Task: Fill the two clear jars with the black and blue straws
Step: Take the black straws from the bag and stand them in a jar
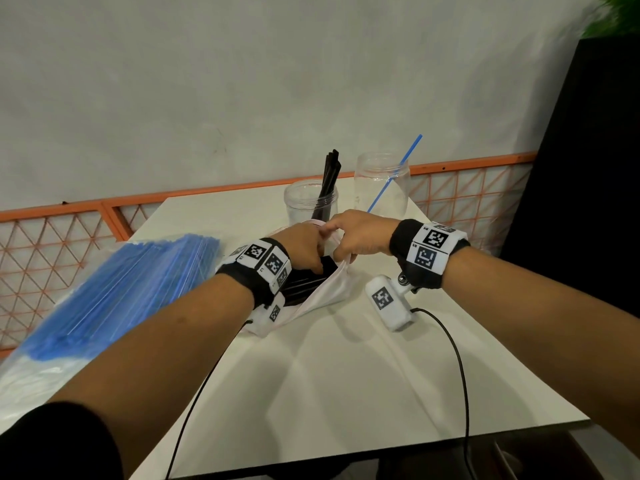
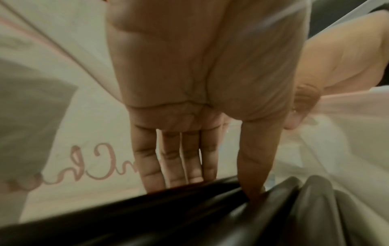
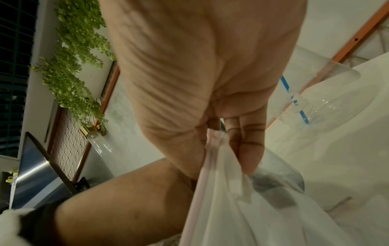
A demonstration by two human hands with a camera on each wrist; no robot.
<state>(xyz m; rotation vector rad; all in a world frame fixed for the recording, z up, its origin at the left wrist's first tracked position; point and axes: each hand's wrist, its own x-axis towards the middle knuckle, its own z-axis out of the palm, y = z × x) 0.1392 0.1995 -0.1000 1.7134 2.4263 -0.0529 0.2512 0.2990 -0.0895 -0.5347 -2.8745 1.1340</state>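
Observation:
Two clear jars stand at the table's far end. The left jar (image 1: 311, 202) holds several black straws (image 1: 329, 178); the right jar (image 1: 381, 188) (image 3: 326, 103) holds one blue straw (image 1: 394, 174) (image 3: 303, 116). Just in front of them lies a whitish plastic bag (image 1: 325, 292) (image 2: 84, 116) (image 3: 231, 208) of black straws (image 2: 147, 216). My left hand (image 1: 317, 266) (image 2: 219, 183) is inside it, fingers behind a straw bundle and thumb dug in at the front, pinching it. My right hand (image 1: 346, 242) (image 3: 221, 158) pinches the bag's rim and holds it up.
A clear bag of blue straws (image 1: 121, 289) lies at the table's left edge. An orange lattice railing (image 1: 69, 244) runs behind the white table (image 1: 346, 375). Black cables (image 1: 457, 358) trail from my wrists over the near table. A dark panel (image 1: 588, 168) stands at the right.

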